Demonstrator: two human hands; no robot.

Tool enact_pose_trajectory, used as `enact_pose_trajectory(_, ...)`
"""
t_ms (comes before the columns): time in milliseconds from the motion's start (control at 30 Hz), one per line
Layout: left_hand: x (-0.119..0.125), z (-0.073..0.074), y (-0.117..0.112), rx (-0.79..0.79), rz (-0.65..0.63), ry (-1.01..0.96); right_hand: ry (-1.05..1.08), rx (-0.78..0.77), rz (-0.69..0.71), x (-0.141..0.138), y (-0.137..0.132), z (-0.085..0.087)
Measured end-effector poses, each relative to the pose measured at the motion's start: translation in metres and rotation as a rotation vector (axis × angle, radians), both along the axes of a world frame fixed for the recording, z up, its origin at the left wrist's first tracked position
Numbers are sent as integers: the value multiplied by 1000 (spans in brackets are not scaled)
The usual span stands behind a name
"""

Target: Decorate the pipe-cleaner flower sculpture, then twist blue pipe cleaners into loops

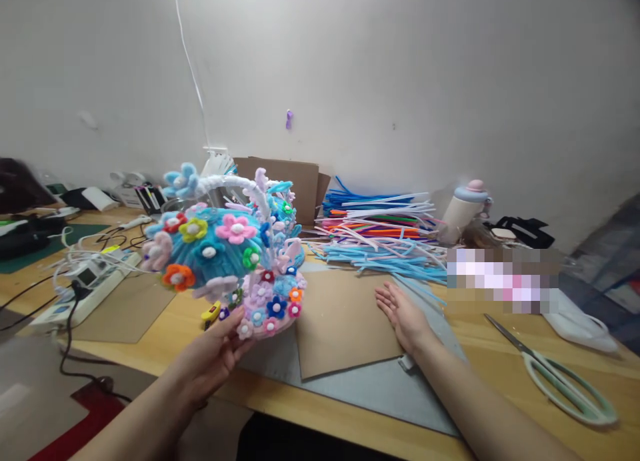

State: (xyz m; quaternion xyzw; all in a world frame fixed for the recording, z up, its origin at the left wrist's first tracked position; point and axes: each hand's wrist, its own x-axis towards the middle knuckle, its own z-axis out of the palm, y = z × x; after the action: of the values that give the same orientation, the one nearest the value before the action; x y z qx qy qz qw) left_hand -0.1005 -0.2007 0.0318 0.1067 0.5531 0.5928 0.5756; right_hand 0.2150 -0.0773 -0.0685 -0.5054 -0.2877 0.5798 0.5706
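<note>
My left hand [213,354] grips the lower edge of a pipe-cleaner basket [225,254], tilted on its side above the table. The basket is blue and pink, covered with small fuzzy flowers in many colours, and has a white wrapped handle [227,181]. My right hand [403,311] lies flat and open, fingers stretched out, on a brown cardboard sheet [340,321], holding nothing. That cardboard rests on a grey mat [380,387].
A heap of loose pipe cleaners [380,237] lies behind the cardboard. Mint-handled scissors [560,374] sit at the right. A white bottle [465,211] stands by the wall. A power strip with cables [85,284] and another cardboard piece [125,307] lie on the left.
</note>
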Motion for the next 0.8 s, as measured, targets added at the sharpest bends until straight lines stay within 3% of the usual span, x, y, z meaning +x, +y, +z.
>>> enact_pose_trajectory(233,-23,-6,3,15,0,33,-18,27,6,1,4,-7)
enact_pose_trajectory(400,-24,-9,4,-9,-1,25,-33,38,10,2,5,-10)
enact_pose_trajectory(633,2,-22,5,-44,-93,-44,-51,58,73,0,2,-6)
enact_pose_trajectory(800,33,-27,10,-61,-182,-132,-28,68,231,-11,-15,11)
